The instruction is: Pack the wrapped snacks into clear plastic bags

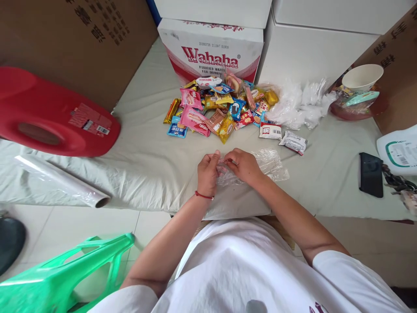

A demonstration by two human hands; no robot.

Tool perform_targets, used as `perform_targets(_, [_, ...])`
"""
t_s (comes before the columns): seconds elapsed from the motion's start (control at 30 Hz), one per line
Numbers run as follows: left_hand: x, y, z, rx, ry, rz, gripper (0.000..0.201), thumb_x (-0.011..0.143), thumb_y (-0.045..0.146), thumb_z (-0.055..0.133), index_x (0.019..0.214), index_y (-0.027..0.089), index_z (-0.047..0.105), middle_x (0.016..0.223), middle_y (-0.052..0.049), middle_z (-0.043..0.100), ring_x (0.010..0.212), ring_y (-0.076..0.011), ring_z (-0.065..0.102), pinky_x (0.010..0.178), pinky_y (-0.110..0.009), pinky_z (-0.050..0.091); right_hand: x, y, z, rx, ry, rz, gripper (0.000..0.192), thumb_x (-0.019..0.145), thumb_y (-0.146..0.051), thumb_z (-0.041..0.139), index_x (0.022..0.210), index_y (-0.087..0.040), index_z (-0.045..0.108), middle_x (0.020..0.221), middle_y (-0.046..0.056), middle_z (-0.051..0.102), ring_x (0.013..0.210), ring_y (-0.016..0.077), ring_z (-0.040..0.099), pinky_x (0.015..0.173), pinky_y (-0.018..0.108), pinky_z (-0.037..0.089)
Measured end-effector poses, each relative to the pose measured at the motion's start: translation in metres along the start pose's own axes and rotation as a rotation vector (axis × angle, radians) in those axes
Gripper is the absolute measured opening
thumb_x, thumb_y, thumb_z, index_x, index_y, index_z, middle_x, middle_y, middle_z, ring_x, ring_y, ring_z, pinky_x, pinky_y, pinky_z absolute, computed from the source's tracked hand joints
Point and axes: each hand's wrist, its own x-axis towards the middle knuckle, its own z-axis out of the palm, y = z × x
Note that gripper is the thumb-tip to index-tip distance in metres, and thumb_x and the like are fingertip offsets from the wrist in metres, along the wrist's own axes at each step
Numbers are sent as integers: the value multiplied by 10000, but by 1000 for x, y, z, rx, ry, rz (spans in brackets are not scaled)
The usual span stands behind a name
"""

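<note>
Both hands are pinched on the same clear plastic bag (260,165) right at the near edge of the surface (146,165). The left hand (207,173) and right hand (243,164) sit close together, with the fingers (213,157) of each closed narrow on the crumpled mouth of the film, so they're holding the bag and nothing else that I can make out. The rest of the bag trails off to the right and lies flat on the cloth. The main risk I see is the film itself: it's thin and bunched, so the layers may stick together and the fingers slip, or it could tear if the two hands pull apart too hard. It also sits right by the edge, so anything that drops out of the grip could slide off onto the floor. The snack pile (221,108) is further back, in front of the Wahaha box (211,52), and a loose packet (293,142) lies just past the bag, so a long reach from here could drag a sleeve or the bag through them and scatter stuff. There's also a heap of more bags (299,104) to the right of the snacks, easy to snag, and a phone (370,174) well off to the right, apart from all this.
</note>
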Motion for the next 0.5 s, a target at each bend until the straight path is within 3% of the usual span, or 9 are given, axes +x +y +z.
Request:
perform_targets(0.1, [7, 2, -1, 100, 5, 35, 315, 727, 412, 790, 667, 190, 575, 540, 67, 492, 463, -68, 402, 446, -212, 282, -4, 0, -3, 23, 24, -43, 152, 988, -218, 617, 1036, -240, 759, 1011, 36, 692, 898, 175, 662, 801, 271, 458])
perform_targets(0.17, [11, 2, -1, 93, 8, 26, 297, 712, 361, 775, 627, 194, 544, 511, 78, 455, 459, -61, 363, 443, -205, 283, -6, 2, -4, 46, 58, -78, 175, 995, -216, 598, 1055, -248, 760, 1037, 39, 693, 918, 171, 661, 812, 269, 467])
perform_targets(0.37, [17, 6, -2, -37, 84, -49, 211, 796, 324, 666, 745, 221, 490, 652, 42, 628, 535, -93, 539, 471, -194, 399, -25, 2, -15, 7, 140, -250, 266, 1050, -277, 494, 1028, -249, 758, 1021, 73, 700, 941, 193, 641, 824, 305, 494])
perform_targets(0.5, [18, 14, -11, -143, 129, -76, 169, 862, 292, 610, 833, 236, 452, 701, 38, 670, 620, -127, 684, 563, -230, 527, -57, 4, -30, 35, 202, -337, 298, 1066, -268, 462, 982, -254, 747, 960, 82, 703, 870, 192, 628, 773, 322, 518])
